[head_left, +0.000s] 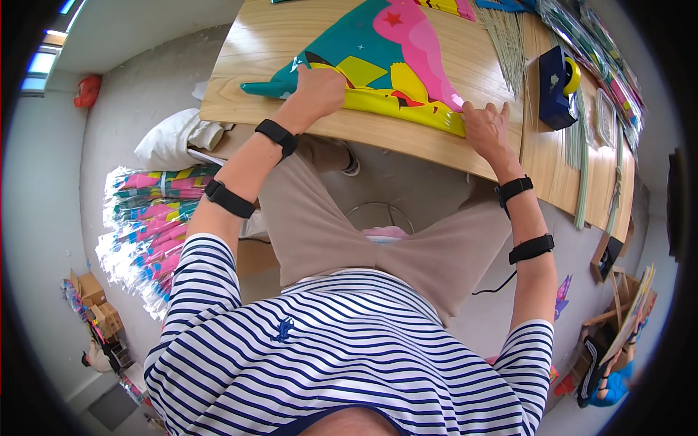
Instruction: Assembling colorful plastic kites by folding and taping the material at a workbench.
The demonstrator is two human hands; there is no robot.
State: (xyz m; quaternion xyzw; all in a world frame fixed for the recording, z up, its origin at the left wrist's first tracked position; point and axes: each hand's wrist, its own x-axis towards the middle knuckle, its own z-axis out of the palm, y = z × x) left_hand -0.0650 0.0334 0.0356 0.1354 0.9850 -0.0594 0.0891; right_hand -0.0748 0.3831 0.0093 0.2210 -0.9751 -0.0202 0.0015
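A thin, glossy kite sheet (pixel 349 43), printed in teal, pink and yellow, lies across the near part of the wooden table. Its near edge is folded into a yellow strip (pixel 396 105) along the table's front. My left hand (pixel 318 91) is closed on the sheet's left part, with its fingers curled against the teal and yellow print. At the sheet's right corner, my right hand (pixel 486 131) pinches the edge between thumb and index finger; its other fingers stick out. A teal tip (pixel 263 89) of the sheet extends left past my left hand.
A dark blue tape dispenser (pixel 554 91) with yellow tape stands on the wooden table (pixel 236 54) at right. Thin sticks (pixel 503 43) and packed sheets (pixel 603 54) lie beyond. Left of my legs are bundled colourful sheets (pixel 156 232) and a white cloth (pixel 171 142). Other people are far off.
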